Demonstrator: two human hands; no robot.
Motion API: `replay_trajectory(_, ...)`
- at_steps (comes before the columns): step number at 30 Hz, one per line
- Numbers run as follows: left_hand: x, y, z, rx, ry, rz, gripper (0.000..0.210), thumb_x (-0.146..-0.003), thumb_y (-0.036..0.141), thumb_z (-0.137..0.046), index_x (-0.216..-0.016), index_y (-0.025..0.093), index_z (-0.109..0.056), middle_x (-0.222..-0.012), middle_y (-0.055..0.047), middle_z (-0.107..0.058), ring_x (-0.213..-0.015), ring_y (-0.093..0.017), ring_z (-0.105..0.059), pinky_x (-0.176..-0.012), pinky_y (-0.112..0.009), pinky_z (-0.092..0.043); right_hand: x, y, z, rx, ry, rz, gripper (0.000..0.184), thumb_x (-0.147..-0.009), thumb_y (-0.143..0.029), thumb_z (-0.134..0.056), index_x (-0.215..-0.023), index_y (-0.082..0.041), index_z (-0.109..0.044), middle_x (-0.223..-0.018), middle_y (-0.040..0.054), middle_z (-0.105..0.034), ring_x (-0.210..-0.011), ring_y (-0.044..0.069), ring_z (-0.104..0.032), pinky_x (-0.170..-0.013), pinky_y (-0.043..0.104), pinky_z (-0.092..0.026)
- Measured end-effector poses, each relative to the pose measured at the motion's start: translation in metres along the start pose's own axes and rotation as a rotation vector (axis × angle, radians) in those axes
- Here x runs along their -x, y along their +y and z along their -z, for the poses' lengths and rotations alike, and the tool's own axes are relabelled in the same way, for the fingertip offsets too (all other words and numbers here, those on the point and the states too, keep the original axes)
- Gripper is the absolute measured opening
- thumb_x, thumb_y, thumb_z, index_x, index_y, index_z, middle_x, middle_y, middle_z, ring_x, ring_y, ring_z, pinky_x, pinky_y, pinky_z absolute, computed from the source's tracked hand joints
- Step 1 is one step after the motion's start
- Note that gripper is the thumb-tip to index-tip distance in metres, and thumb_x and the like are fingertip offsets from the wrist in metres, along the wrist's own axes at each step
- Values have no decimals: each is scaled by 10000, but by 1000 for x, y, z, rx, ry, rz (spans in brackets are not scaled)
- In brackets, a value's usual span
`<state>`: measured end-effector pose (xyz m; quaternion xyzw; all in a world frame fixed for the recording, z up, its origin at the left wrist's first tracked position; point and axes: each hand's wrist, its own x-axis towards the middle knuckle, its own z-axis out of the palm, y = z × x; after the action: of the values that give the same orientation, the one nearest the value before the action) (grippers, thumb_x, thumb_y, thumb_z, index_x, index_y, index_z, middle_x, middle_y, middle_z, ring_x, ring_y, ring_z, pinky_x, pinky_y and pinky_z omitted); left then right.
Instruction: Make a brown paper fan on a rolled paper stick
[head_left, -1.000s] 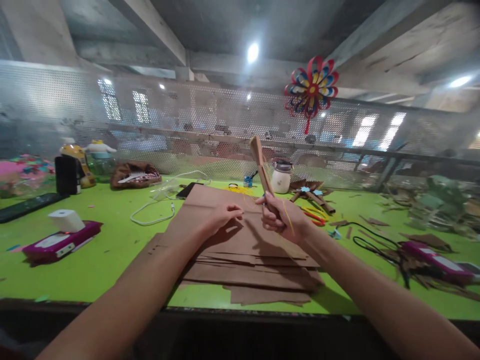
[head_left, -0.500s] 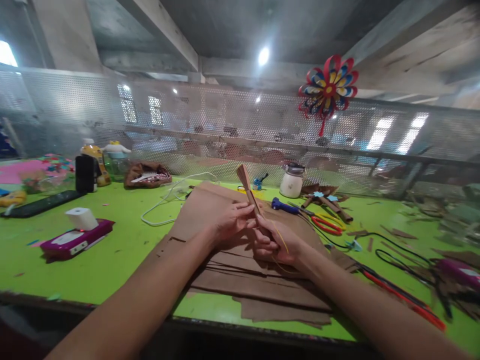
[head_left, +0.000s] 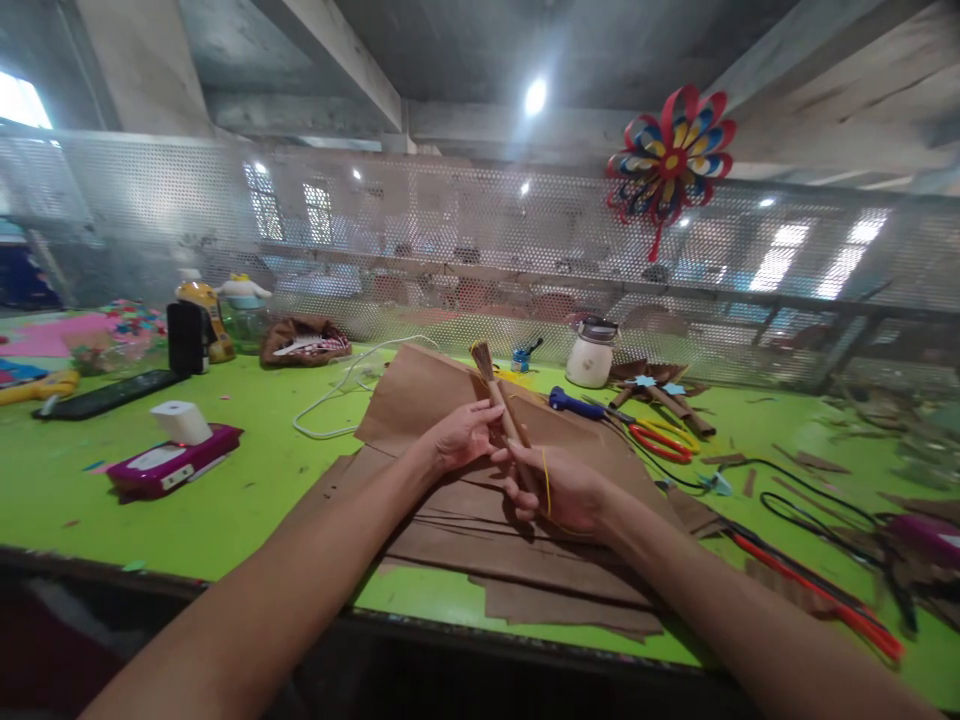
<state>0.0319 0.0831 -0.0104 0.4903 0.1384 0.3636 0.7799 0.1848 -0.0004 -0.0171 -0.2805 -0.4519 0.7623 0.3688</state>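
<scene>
Brown sheets (head_left: 551,595) spread beneath your hands; blue-handled tool (head_left: 574,403) and red-and-yellow scissors (head_left: 660,441) lie rightward, white jar (head_left: 589,361) behind. Fringed roll (head_left: 507,412) slants above the sheets, right hand (head_left: 564,487) gripping it. Left hand (head_left: 463,437) now touches it, unlike a second ago; can't tell whether its fingers pinch.

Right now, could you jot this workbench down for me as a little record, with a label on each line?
Right hand: wrapped around the fringed brown roll, yellow string across it
Left hand: fingers at the roll below its fringe; whether they grip is unclear
Roll: tilted, fringe upward
Beneath the hands: brown sheets, overlapping, on a green table
Right side: scissors with red and yellow handles
Left side: white cube atop a purple block
Overhead, right: multicoloured flower-shaped decoration
</scene>
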Motion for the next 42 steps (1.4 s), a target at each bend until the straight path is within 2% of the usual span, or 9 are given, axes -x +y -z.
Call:
replay_trajectory(5,0,1,-3,-15,39,4,165,-774,186,-613,-919,161,-538,-798,-63,-621,-834,-248,-637,-607,-344,-520,7,1,-1,115,98,64,276,-845,-414,-507,-931,-152,-488,-584,14,-610,-403,135,-534,-441,299,-466)
replay_trajectory(16,-5,-3,-4,-36,108,81,229,-752,191,-637,-971,159,-576,-739,-46,-627,-734,-189,-634,-632,-328,-514,-3,16,2,139,173,89,238,-826,-371,-532,-908,-168,-437,-554,-5,-609,-360,113,-523,-414,292,-503)
replay_trajectory(23,-8,-7,-2,-55,191,74,95,-784,143,-579,-875,119,-569,-672,-51,-603,-627,-162,-617,-575,-293,-514,4,10,-1,216,78,40,256,-811,-396,-546,-877,-166,-456,-610,7,-624,-379,102,-533,-448,290,-512)
replay_trajectory(29,-6,-7,-1,-17,237,114,90,-817,85,-492,-874,101,-560,-634,-35,-578,-558,-142,-590,-689,-459,-534,22,-7,-8,652,22,-21,291,-805,-419,-552,-754,-134,-581,-497,-36,-550,-309,32,-379,-313,157,-269)
replay_trajectory(33,-6,-8,0,-4,248,135,100,-831,81,-467,-881,97,-552,-625,-40,-586,-564,-159,-607,-697,-485,-529,40,-31,-10,769,-180,-54,316,-833,-409,-522,-856,-122,-652,-476,-45,-512,-365,34,-339,-366,167,-254)
replay_trajectory(35,-6,-8,0,0,250,144,102,-840,87,-457,-885,96,-549,-615,-44,-588,-589,-183,-628,-690,-482,-529,51,-47,-4,751,-200,-5,311,-826,-394,-541,-927,-125,-660,-483,-47,-487,-384,39,-332,-381,176,-244)
replay_trajectory(37,-7,-8,-1,7,249,153,111,-849,92,-442,-894,96,-544,-610,-44,-587,-632,-207,-647,-705,-497,-521,60,-65,7,636,-76,164,287,-817,-388,-553,-922,-142,-658,-484,-56,-437,-382,40,-292,-378,187,-209)
replay_trajectory(39,-7,-6,-2,22,234,160,124,-858,99,-423,-902,99,-539,-611,-42,-586,-702,-237,-661,-738,-539,-501,63,-79,23,514,135,390,264,-818,-395,-538,-877,-163,-651,-497,-56,-410,-391,44,-272,-390,199,-214)
replay_trajectory(42,-8,-3,-2,51,186,175,133,-861,117,-418,-914,103,-539,-604,-34,-579,-798,-270,-661,-773,-582,-472,53,-82,48,646,457,515,267,-792,-399,-540,-812,-151,-635,-551,-14,-481,-466,80,-402,-459,234,-322)
